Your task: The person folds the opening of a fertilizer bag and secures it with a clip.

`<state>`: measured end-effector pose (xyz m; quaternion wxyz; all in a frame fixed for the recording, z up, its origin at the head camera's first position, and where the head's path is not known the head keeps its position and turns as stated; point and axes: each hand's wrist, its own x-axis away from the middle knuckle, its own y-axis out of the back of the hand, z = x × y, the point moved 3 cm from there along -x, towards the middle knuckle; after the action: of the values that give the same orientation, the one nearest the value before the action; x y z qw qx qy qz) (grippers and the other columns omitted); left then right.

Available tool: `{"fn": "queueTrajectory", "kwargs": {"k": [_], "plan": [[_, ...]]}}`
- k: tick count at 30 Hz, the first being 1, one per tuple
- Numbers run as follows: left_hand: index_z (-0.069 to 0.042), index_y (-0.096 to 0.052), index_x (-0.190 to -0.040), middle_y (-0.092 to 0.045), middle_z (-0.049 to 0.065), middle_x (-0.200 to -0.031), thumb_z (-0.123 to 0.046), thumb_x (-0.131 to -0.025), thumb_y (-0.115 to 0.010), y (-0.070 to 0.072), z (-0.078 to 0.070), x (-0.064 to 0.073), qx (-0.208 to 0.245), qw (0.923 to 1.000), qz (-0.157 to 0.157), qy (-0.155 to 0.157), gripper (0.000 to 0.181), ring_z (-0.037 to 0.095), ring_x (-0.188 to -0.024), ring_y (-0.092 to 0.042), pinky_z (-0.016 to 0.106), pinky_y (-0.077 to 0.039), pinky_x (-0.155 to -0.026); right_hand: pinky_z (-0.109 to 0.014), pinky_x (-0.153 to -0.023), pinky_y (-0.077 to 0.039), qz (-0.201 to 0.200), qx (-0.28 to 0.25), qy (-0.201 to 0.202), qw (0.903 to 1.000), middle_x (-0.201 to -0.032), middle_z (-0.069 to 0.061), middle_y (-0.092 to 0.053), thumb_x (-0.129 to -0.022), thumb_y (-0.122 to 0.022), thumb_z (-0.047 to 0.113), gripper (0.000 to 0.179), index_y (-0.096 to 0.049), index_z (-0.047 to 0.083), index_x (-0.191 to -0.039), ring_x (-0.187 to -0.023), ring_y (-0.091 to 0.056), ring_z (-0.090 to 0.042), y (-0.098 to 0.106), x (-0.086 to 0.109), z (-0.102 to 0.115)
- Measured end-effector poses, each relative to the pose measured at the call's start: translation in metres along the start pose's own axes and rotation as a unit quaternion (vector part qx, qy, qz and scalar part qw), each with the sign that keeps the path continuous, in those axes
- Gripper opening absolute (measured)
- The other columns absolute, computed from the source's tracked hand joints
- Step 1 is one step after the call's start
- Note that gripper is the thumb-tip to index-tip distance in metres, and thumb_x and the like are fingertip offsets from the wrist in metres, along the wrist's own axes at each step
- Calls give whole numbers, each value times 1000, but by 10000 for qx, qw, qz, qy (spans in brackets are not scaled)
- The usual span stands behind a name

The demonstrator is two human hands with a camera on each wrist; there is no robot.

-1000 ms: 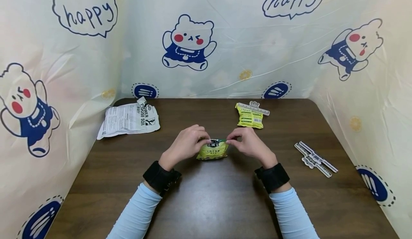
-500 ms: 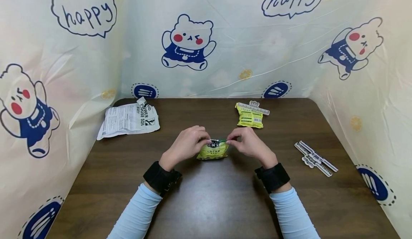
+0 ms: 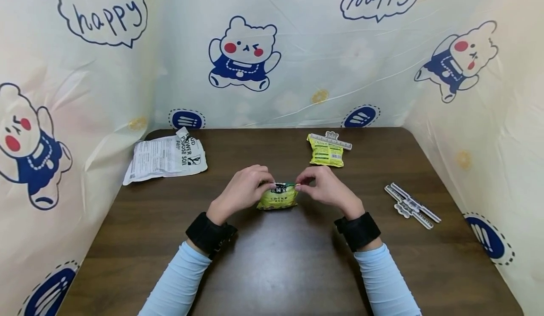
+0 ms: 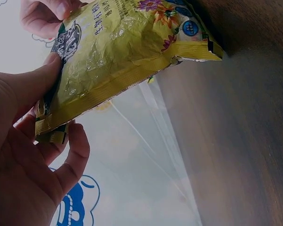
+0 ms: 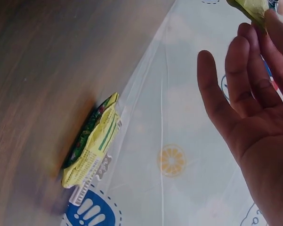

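Note:
A small yellow-green packet [image 3: 277,200] with dark lettering along its top stands at the middle of the table, held between both hands. My left hand [image 3: 244,187] pinches its top left corner; in the left wrist view the thumb [image 4: 42,80] presses the front while other fingers lie behind. On the top right corner, my right hand [image 3: 329,187] pinches with thumb and index finger. The right wrist view catches only a corner of the packet [image 5: 254,10], and the remaining fingers are spread away from it. Printed flowers [image 4: 165,19] decorate the packet's lower front.
Behind the right hand lies a second yellow packet [image 3: 326,154] with a clear ruler-like clip [image 3: 330,140] across its top. Two more such clips [image 3: 411,206] rest at the right. A white soil bag [image 3: 163,160] lies at the back left. Printed curtains [image 3: 297,70] surround the brown table [image 3: 272,269].
The head view has shifted slightly, so everything appears a little further left. Both hands keep their pinch on the packet's top corners.

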<state>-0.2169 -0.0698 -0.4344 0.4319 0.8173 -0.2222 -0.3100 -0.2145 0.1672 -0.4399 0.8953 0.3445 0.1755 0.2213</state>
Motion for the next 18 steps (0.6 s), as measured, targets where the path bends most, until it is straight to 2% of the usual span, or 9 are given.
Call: {"fn": "queueTrajectory", "kwargs": {"k": [6,8,11,14,18], "plan": [[-15,-80,-94,-68,-3,-87,-18,-97,-77,-1,0,0,0,10000,0,-21,5,13,-82,-60,35,-55,-69,-48,-83,-62,-170,42,-196,9997,-99,-6,-77,-97,-75,15,13,-79,8,-107,-90,-70,-19,11,10,-5],[-15,-80,-94,-68,-3,-88,-18,-96,-77,-1,1,0,14,10000,-14,-43,5,14,-82,-60,35,-55,-69,-48,-82,-62,-280,202,-418,9985,-99,-8,-77,-99,-73,15,15,-78,5,-108,-89,-70,-20,18,18,-8],[-15,-80,-95,-68,-3,-88,-18,-96,-77,-2,1,0,39,10000,-9,-67,5,13,-82,-60,35,-55,-70,-50,-81,-60,-336,703,-991,9920,-103,-11,-77,-99,-72,16,19,-77,4,-113,-91,-69,-24,30,36,-15],[-15,-80,-95,-69,-3,-88,-18,-96,-77,-3,1,0,49,10000,15,-45,5,14,-83,-61,36,-55,-71,-57,-86,-58,-260,1408,-1690,9752,-116,-20,-73,-100,-71,19,31,-72,1,-124,-103,-69,-35,38,59,-23],[-15,-81,-95,-69,-3,-88,-17,-96,-77,-2,2,0,67,10000,16,-36,4,14,-83,-61,36,-55,-71,-71,-99,-47,6,2023,-2660,9425,-138,-39,-56,-102,-68,25,50,-58,-8,-139,-123,-55,-55,47,93,-33]]}}
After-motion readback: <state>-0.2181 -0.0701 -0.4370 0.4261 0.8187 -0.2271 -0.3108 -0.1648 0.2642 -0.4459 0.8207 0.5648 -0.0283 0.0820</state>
